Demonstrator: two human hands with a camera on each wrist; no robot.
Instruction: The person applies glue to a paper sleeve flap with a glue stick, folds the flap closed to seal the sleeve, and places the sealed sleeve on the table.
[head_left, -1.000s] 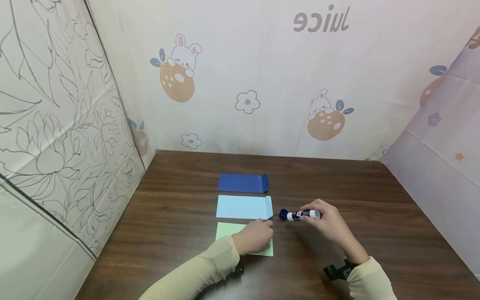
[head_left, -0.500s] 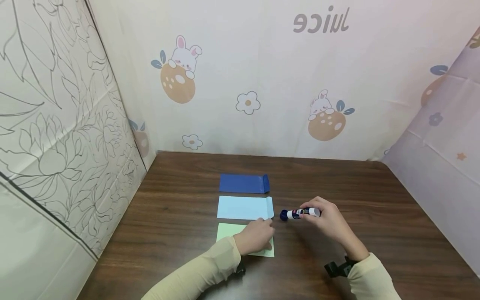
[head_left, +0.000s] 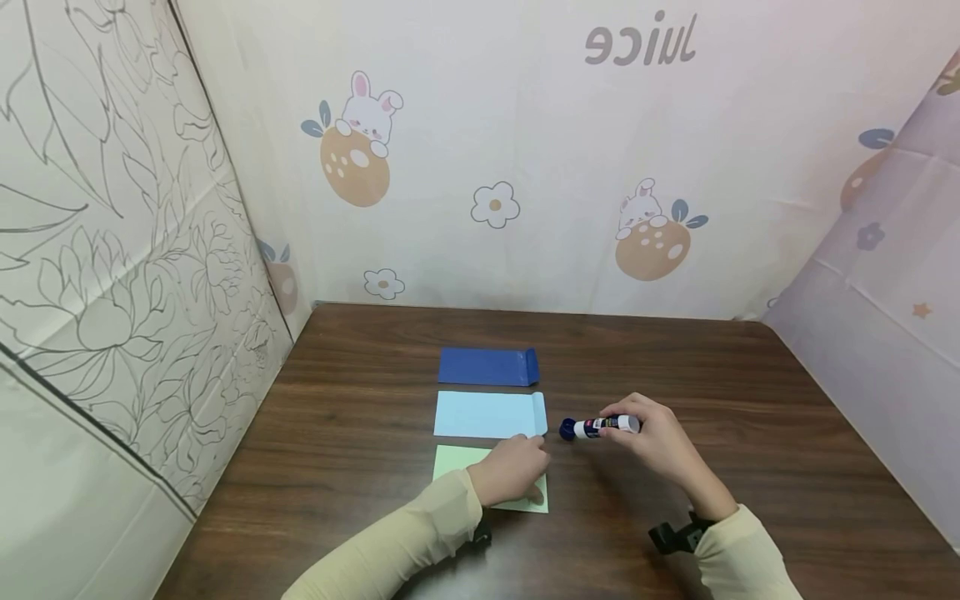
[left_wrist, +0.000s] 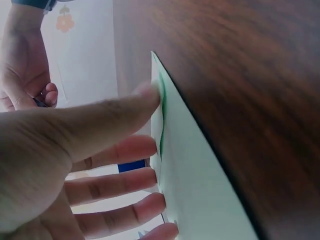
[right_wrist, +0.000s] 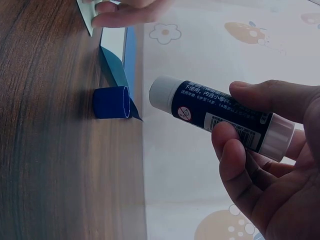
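My right hand (head_left: 660, 442) grips a glue stick (right_wrist: 200, 107) with a dark blue label and white ends. It pinches the tube between thumb and fingers, above the table. The blue cap (right_wrist: 111, 103) is off the tube and rests on the table by the tube's left end. My left hand (head_left: 512, 471) lies over the right part of a pale green envelope (head_left: 453, 457), hiding much of it. In the left wrist view its fingers (left_wrist: 117, 185) are nearly straight, their tips on the envelope, and the thumb rests at the flap's edge.
A light blue envelope (head_left: 480, 414) and a dark blue envelope (head_left: 480, 367) lie beyond the green one in a column, flaps to the right. All rest on a brown wooden table (head_left: 360, 392). A patterned sheet (head_left: 495, 125) hangs behind the table.
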